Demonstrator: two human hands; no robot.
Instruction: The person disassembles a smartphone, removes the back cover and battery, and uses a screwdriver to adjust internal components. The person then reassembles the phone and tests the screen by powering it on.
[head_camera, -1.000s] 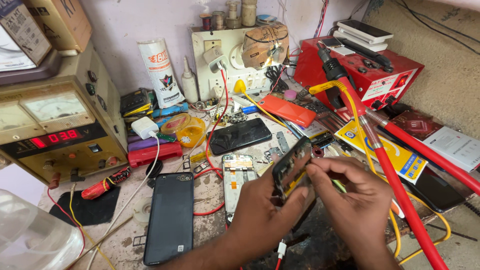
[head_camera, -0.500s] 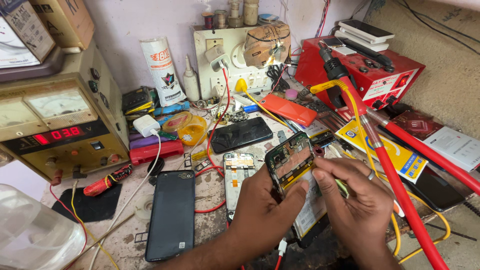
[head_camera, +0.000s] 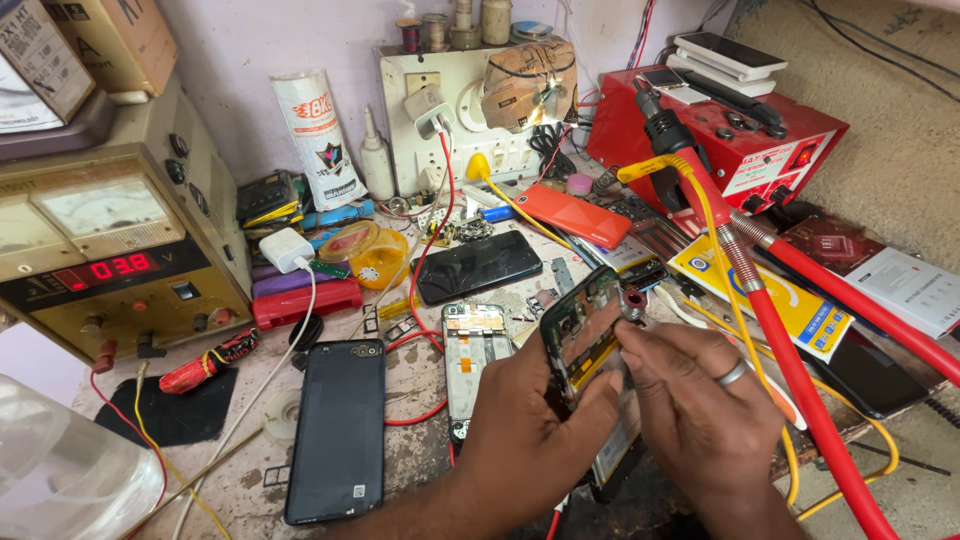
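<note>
Workbench (head_camera: 420, 470) clutter fills the view, with a beige power supply (head_camera: 110, 250) at nine o'clock, its red digits lit, and a red rework station (head_camera: 730, 140) at one o'clock. A thick red hose (head_camera: 800, 370) runs from that station down to five o'clock. Flat on the bench at seven o'clock lies a black phone back (head_camera: 337, 430), and just right of it a bare phone frame (head_camera: 472, 360); a black screen panel (head_camera: 478, 266) rests near the middle.

At the centre, tilted up on edge, is the opened phone (head_camera: 582, 335), its board and inner parts facing the camera. The left hand (head_camera: 530, 440) grips it from below, fingers curled round its lower edge. The right hand (head_camera: 700, 410), a ring on one finger, has thumb and forefinger pinched narrow at the phone's top corner, near twelve o'clock of the device; whether they hold a small part I cannot tell.

By my reading, the step in hand is work on a small piece at that corner. Any further move there calls for a steady left grip and a light, exact pinch.
</note>
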